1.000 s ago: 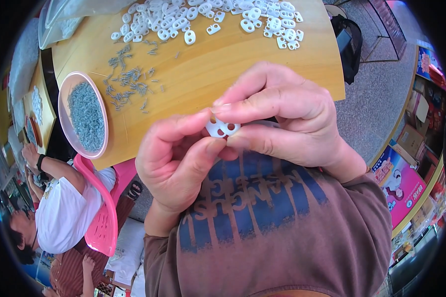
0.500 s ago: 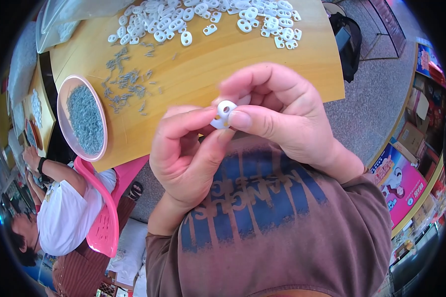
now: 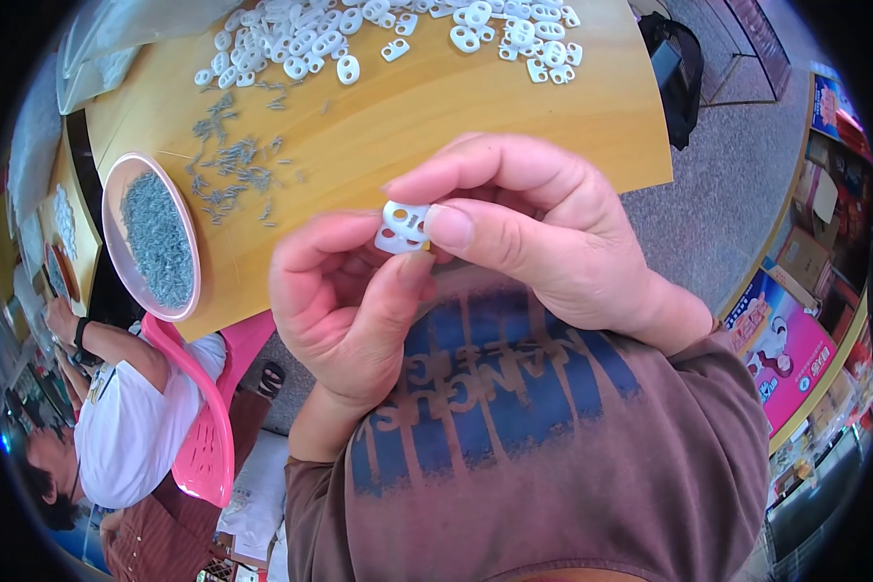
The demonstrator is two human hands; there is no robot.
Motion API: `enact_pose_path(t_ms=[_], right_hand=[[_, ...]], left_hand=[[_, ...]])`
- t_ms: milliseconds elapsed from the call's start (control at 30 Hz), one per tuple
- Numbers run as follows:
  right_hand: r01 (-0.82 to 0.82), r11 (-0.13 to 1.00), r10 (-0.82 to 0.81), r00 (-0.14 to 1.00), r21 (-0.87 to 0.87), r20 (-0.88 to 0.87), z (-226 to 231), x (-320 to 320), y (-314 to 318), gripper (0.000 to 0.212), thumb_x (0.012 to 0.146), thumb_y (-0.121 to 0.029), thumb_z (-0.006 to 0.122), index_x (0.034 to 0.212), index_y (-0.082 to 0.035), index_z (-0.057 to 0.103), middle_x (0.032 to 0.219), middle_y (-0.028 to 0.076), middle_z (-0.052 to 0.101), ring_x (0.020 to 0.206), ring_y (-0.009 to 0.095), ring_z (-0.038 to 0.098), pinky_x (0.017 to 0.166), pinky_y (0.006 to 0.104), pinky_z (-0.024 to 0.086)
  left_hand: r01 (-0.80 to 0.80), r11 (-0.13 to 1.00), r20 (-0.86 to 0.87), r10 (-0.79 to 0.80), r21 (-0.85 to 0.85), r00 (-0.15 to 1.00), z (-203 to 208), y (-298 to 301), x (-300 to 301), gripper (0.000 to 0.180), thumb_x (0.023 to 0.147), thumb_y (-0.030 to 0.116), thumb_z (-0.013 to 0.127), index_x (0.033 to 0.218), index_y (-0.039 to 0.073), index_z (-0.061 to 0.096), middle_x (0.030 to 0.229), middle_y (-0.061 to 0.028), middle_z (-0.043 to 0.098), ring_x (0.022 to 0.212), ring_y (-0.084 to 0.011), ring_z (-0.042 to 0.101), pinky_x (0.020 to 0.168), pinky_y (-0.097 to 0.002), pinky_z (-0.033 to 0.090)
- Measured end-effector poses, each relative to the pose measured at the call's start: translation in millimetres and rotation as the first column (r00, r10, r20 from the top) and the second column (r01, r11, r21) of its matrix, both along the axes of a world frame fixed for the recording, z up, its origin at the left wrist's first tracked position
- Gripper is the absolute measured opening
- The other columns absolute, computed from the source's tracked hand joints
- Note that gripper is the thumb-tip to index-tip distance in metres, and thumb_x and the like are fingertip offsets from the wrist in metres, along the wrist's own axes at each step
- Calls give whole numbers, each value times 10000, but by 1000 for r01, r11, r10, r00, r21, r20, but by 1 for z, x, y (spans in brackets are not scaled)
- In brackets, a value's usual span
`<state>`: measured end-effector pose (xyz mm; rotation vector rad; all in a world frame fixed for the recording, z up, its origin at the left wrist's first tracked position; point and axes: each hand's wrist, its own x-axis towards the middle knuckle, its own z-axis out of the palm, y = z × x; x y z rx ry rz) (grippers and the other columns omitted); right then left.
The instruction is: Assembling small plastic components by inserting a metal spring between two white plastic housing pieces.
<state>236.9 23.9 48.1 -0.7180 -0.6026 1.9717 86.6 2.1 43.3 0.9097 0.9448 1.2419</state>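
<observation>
Above the near edge of the table, a white plastic cord lock (image 3: 399, 239) with round holes is pinched between both hands. It seems made of two pieces fitted together, with a small grey coil spring (image 3: 413, 221) showing between them. My left hand (image 3: 344, 301) is closed on its lower left part with thumb and forefinger. On the other side, my right hand (image 3: 563, 233) grips the upper right part, its thumb pressed on the piece. The remaining fingers of both hands curl behind and are partly hidden.
Loose white cord lock pieces (image 3: 306, 44) spread along the table's (image 3: 378, 126) far side. Several grey springs (image 3: 242, 165) lie left of my hands, beside a pink oval bowl (image 3: 114, 228) of springs. A person in white (image 3: 136, 422) sits at left by a pink chair (image 3: 204, 456).
Both hands have shifted slightly left with the cord lock. It has turned, so more of its holes and the spring between its pieces now show.
</observation>
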Motion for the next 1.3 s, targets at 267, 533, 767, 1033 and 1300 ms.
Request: enact_pose_path(t_ms=[267,533,767,1033,1300], right_hand=[[-15,999,14,999,28,41,-2,1,1,183,845,-57,509,1000,22,565,923,61,556,863,108,532,768,230,428],[1,999,-3,998,43,57,-2,1,1,184,846,-52,504,1001,24,568,918,63,551,853,108,529,756,227,422],[9,998,-12,999,66,39,-1,-2,-1,187,845,-48,505,1004,26,568,919,64,550,850,107,528,751,226,420],[-11,999,7,996,45,92,2,0,1,182,844,-49,509,997,25,572,906,64,558,843,107,531,749,228,424],[-38,999,36,998,34,55,2,0,2,178,844,-48,505,989,33,571,905,76,558,833,119,538,738,235,432]], left_hand=[[-36,999,-44,36,-16,998,4,-1,4,363,733,-53,618,1009,10,391,869,-114,543,708,-144,584,604,-220,506],[73,989,-127,-57,127,990,-1,1,-1,336,734,-88,594,967,33,386,886,-129,489,650,-155,546,563,-235,488],[26,989,-103,-11,145,995,-2,-2,0,326,738,-89,589,966,37,394,871,-124,496,646,-156,552,547,-237,487],[66,990,-55,-59,125,997,0,0,-4,276,755,-75,574,952,37,416,863,-132,519,635,-154,552,538,-232,479],[75,997,77,-72,-33,994,3,1,-5,294,755,-57,583,960,39,395,886,-121,528,636,-120,546,519,-214,474]])
